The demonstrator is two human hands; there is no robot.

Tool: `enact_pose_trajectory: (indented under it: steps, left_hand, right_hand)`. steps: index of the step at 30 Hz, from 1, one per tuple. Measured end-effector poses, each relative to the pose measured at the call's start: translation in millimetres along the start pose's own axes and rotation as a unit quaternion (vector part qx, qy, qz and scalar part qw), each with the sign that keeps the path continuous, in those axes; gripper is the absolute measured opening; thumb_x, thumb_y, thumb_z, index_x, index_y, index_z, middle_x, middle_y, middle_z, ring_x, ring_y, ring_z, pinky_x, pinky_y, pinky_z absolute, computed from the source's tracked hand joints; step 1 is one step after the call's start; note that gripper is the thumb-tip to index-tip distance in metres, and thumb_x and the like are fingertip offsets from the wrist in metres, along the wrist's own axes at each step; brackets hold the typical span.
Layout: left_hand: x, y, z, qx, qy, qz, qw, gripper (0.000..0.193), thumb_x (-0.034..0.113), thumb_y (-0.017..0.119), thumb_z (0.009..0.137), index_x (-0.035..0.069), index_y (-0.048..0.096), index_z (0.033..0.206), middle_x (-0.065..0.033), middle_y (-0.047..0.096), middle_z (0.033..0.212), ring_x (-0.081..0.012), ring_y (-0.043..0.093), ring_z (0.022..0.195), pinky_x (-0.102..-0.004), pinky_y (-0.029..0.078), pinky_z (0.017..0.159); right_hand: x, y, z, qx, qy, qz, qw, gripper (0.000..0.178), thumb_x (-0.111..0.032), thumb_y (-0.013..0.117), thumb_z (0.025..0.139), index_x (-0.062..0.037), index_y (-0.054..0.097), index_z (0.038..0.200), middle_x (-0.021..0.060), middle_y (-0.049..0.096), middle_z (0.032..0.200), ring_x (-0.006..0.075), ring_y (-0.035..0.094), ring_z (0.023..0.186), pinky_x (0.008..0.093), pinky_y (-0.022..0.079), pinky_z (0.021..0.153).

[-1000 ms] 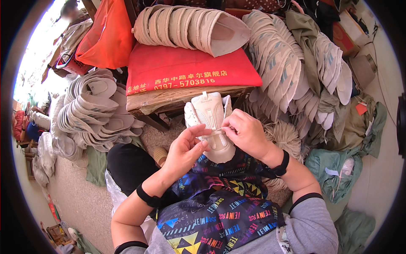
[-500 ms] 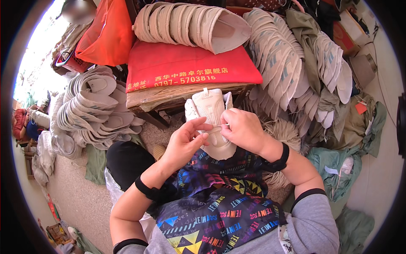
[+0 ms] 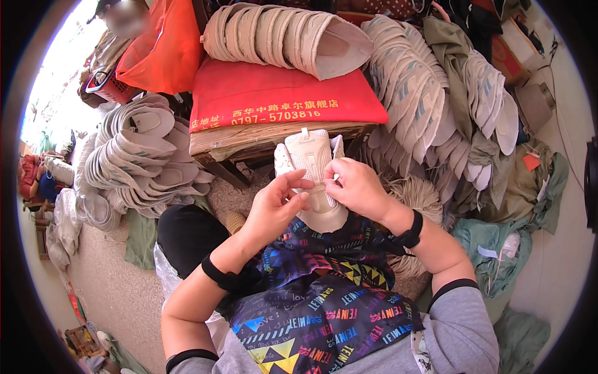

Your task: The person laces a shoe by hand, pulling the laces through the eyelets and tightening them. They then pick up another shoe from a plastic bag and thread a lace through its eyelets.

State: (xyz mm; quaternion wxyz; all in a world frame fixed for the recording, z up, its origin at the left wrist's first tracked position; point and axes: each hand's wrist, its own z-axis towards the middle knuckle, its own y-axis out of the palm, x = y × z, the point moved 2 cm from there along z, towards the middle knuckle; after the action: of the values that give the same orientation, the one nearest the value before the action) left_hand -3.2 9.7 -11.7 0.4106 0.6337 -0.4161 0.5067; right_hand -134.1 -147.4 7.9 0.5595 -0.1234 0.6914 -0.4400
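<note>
A cream shoe upper (image 3: 311, 153) rests between my knees and the bench, its tongue toward the bench and its toe toward me. My left hand (image 3: 280, 202) is at the left side of its lacing area, with fingers curled and thumb near the fingertips. Facing it, my right hand (image 3: 355, 187) pinches at the right side of the opening, knuckles up. Whatever thin thing lies between the fingertips is too small to make out. Both hands touch or nearly touch the upper.
A wooden bench (image 3: 218, 146) carries a red cloth bag (image 3: 274, 93) and a row of nested cream uppers (image 3: 274, 37). Stacked uppers (image 3: 134, 156) stand left, more (image 3: 405, 81) right. A bundle of cream cords (image 3: 414, 202) lies by my right forearm. Another person (image 3: 121, 31) is at far left.
The view has shifted slightly. My right fingertips have moved slightly at the lacing area, while my left hand stays almost in place beside the upper.
</note>
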Motion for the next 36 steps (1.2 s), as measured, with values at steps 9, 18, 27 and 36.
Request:
enact_pose_trajectory:
  steps: [9,18,27,36]
  left_hand:
    - [8.4,1.2,4.8,0.084,0.148,0.278,0.945,0.034,0.002,0.067,0.084,0.003,0.059,0.117,-0.0043,0.063,0.099,-0.0106,0.056,0.072,-0.0251,0.048,0.062]
    - [6.1,11.9,25.6,0.071,0.219,0.428,0.874,0.012,0.002,0.063,0.084,0.001,0.053,0.091,-0.0182,0.054,0.082,-0.0386,0.055,0.078,-0.0431,0.046,0.068]
    - [47.0,3.2,-13.8,0.026,0.149,0.664,0.733,0.027,-0.004,0.059,0.075,0.001,0.061,0.102,-0.0131,0.054,0.097,-0.0314,0.054,0.091,-0.0388,0.042,0.079]
    - [59.7,-234.4,-115.7,0.185,-0.007,-0.611,0.77,0.019,0.0,0.044,0.1,0.0,0.056,0.115,-0.0039,0.043,0.089,-0.0111,0.036,0.07,-0.0256,0.036,0.065]
  right_hand:
    - [2.0,3.6,-0.2,0.008,-0.001,0.125,0.992,0.013,-0.012,0.069,0.086,-0.0004,0.065,0.088,0.0066,0.059,0.082,0.0124,0.06,0.07,0.0283,0.048,0.063]
    - [12.3,33.2,-7.7,0.111,-0.024,0.149,0.982,0.013,-0.015,0.062,0.09,-0.0024,0.065,0.091,0.0164,0.063,0.083,0.0308,0.063,0.077,0.0383,0.05,0.068]
    - [31.7,6.7,-57.2,0.114,0.054,0.165,0.978,0.024,-0.018,0.066,0.087,-0.0025,0.052,0.098,0.014,0.061,0.085,0.0292,0.063,0.076,0.0384,0.05,0.069]
    - [135.9,11.6,-116.0,0.01,0.051,-0.123,0.991,0.009,-0.014,0.061,0.078,-0.006,0.062,0.081,0.0155,0.065,0.086,0.0353,0.064,0.087,0.0441,0.051,0.072]
